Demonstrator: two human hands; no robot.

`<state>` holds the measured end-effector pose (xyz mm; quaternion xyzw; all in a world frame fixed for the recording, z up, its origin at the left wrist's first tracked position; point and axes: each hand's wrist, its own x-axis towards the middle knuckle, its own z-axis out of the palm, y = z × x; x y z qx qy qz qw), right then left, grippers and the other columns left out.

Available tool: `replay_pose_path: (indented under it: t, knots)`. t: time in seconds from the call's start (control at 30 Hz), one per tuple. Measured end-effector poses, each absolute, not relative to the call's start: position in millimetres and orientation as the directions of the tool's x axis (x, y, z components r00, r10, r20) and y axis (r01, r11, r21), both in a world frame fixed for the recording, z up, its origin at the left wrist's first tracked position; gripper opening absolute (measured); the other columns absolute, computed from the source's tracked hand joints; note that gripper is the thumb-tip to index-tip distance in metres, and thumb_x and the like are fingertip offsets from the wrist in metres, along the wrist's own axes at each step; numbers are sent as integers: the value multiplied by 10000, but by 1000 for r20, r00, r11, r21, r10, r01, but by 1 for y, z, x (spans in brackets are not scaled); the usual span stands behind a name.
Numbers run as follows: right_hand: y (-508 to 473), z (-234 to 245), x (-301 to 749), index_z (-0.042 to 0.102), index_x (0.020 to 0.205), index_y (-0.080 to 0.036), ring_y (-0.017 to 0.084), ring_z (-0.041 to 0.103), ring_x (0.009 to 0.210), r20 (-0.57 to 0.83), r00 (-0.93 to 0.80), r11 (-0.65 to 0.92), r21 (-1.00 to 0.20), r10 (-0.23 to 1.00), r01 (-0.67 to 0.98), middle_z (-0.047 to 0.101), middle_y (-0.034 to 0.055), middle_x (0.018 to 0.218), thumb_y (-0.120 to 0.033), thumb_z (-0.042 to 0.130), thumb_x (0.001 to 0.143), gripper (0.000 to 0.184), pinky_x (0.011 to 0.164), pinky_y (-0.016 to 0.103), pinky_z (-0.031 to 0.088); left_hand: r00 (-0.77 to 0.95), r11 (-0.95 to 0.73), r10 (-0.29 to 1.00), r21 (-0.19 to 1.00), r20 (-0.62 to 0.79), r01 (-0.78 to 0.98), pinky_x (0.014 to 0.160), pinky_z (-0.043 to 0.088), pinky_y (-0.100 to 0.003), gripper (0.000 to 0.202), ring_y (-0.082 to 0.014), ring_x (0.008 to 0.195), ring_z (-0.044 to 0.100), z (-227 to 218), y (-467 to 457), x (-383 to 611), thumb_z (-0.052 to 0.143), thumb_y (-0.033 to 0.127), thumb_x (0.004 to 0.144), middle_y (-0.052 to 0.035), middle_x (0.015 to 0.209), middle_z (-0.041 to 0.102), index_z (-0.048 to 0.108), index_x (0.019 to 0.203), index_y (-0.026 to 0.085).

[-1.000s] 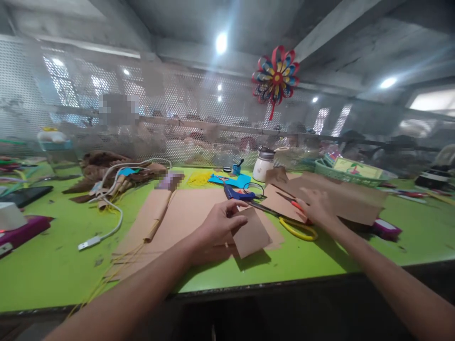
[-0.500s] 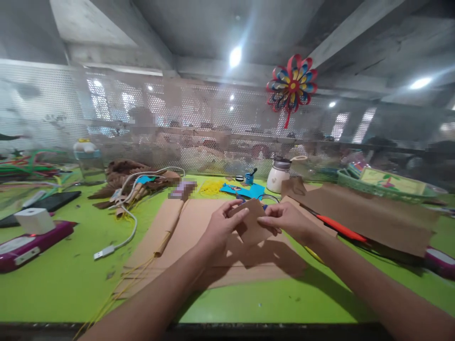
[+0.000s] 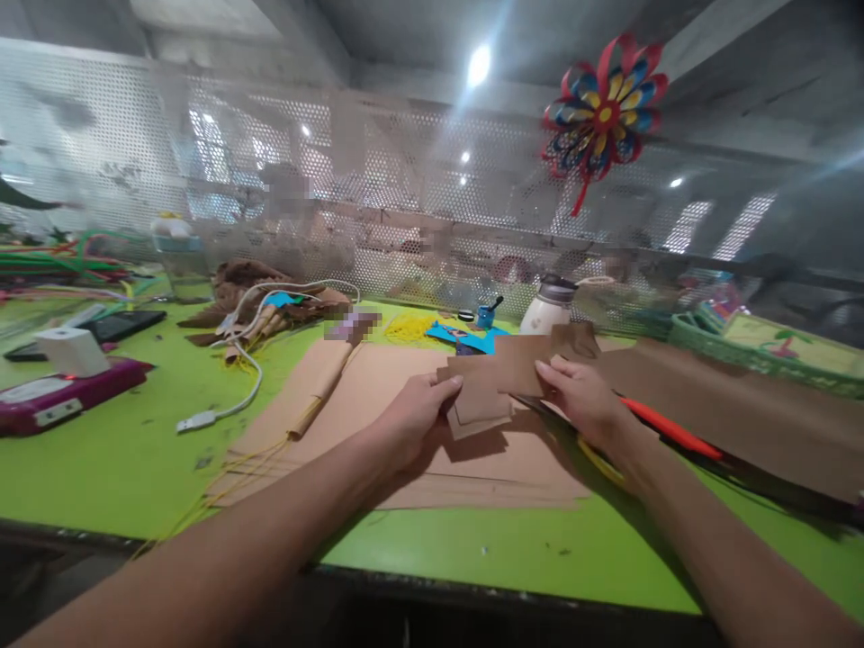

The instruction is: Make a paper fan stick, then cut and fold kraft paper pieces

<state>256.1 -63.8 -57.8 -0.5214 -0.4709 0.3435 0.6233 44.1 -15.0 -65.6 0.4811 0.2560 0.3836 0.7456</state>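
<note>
Pinched between the thumb and fingers of my left hand [image 3: 424, 409] are small brown paper pieces [image 3: 478, 394], fanned slightly so more than one edge shows. My right hand [image 3: 586, 396] grips another brown paper piece [image 3: 523, 364] by its right side, and this overlaps the left pieces at their upper right. Both hands hover over a stack of large tan paper sheets [image 3: 384, 378] on the green table. A rolled paper tube [image 3: 317, 396] with yellow strings lies on the stack's left part.
Behind the papers stand a white bottle [image 3: 545, 310] and a small blue pot [image 3: 485, 315]. A red-orange tool [image 3: 668, 429] lies beside brown paper [image 3: 729, 405] at right. To the left are a white cable [image 3: 253, 378] and a purple power strip [image 3: 74, 391]. A green basket [image 3: 762, 355] sits far right.
My right hand has moved away to the right, and the single-looking brown piece is now separate pieces, one in each hand. The camera view has tilted down and shifted left.
</note>
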Motion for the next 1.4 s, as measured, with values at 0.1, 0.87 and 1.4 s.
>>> replay_pose_path:
  t: [0.1,0.87,1.4]
  knots:
    - [-59,-55,267,629,730,-137,83,481,500,227,463,283,-957,857,-56,574,-16,618,-371,800,534,349,439,207,432,573,190,819,943,0,-272,719,506,-304,148,-175,735,636,-67,-14,43,584,139,753,-91,808,669,604,891,90]
    - [-60,-29,339,399,624,-197,31,420,402,324,767,530,-848,554,-24,467,-83,485,-293,687,589,306,352,118,320,637,-184,771,961,10,207,569,471,-262,166,-154,572,584,-18,-7,187,536,72,715,-38,638,597,561,872,119]
    - [-76,-43,225,504,1040,-147,71,431,404,327,258,301,-944,909,136,547,-68,494,-350,666,710,420,405,184,328,492,-34,869,998,60,-62,681,479,-268,399,-162,782,623,-13,-12,73,673,325,734,-93,952,650,590,1072,128]
